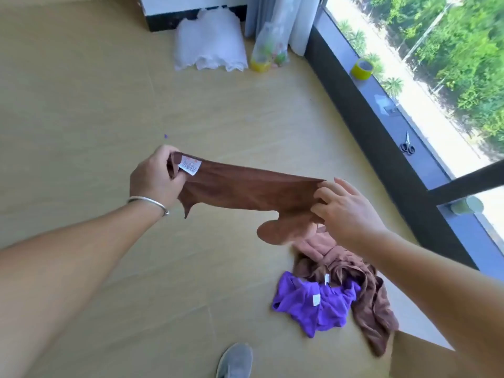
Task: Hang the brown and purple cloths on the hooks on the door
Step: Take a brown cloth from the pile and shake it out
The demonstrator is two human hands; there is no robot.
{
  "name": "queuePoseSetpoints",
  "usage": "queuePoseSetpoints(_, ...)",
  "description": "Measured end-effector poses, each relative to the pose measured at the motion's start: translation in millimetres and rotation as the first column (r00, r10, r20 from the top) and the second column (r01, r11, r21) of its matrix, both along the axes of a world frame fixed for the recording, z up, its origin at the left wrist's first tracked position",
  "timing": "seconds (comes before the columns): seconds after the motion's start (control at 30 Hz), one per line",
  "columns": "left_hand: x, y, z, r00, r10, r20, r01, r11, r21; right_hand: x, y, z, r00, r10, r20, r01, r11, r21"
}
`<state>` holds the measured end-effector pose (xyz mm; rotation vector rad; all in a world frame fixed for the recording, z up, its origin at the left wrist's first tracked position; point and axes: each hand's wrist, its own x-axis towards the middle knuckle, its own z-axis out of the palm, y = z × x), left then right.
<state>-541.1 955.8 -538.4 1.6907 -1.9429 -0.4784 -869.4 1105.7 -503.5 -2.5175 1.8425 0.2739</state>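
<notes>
— Looking down from the head camera, nearest me I see a grey shoe [235,360] at the bottom edge on the pale wood-look floor [81,105]. What lies just past it?

— A crumpled purple cloth [313,304] with a white tag sits on the floor, touching a heap of more brown cloth [373,304] to its right.

— And the hands?

— Above that heap, both stretch a brown soft cloth [245,189] in the air. My left hand [155,178], a silver bangle [148,201] at the wrist, is closed round the cloth's end beside its white printed label [190,165]. My right hand [345,211] pinches the opposite edge with thumb and forefinger, the other fingers spread loosely.

— Farther off?

— On the grey window sill [425,148] to the right lie small scissors [407,144] and, farther along, a roll of yellow tape [361,68]. By the far wall sit a white ruffled fabric bundle [210,45] and a clear plastic bag [270,47] with coloured contents.
</notes>
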Motion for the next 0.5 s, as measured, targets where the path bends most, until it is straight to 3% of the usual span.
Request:
queuePoseSetpoints(0.13, 59.2, 1.8, 50.5, 0.996, -0.056, -0.071, 0.049, 0.995, -0.092, 46.7, -34.5, 7.0, 0.992, -0.064, -0.111, 0.068, 0.997, 0.037)
queuePoseSetpoints(0.23, 82.6, 40.4, 62.7, 0.953, -0.301, 0.025, 0.301, 0.936, -0.184, 78.8, -35.1, -0.9, 0.991, -0.090, -0.102, 0.098, 0.993, 0.073)
queuePoseSetpoints(0.3, 85.0, 81.2, 50.9, 0.884, -0.465, 0.056, 0.468, 0.873, -0.137, 99.2, -27.0, -13.3, 0.989, -0.053, -0.135, 0.075, 0.983, 0.165)
queuePoseSetpoints(0.4, 67.9, 152.5, 5.4, 0.820, -0.560, 0.118, 0.561, 0.827, 0.034, 124.8, -2.2, -39.3, 0.997, -0.019, -0.074, 0.039, 0.962, 0.271)
queuePoseSetpoints(0.5, 42.7, 226.3, -53.8, 0.789, -0.596, 0.151, 0.456, 0.732, 0.507, 142.5, 36.9, -74.5, 0.999, 0.025, -0.036, -0.009, 0.928, 0.373)
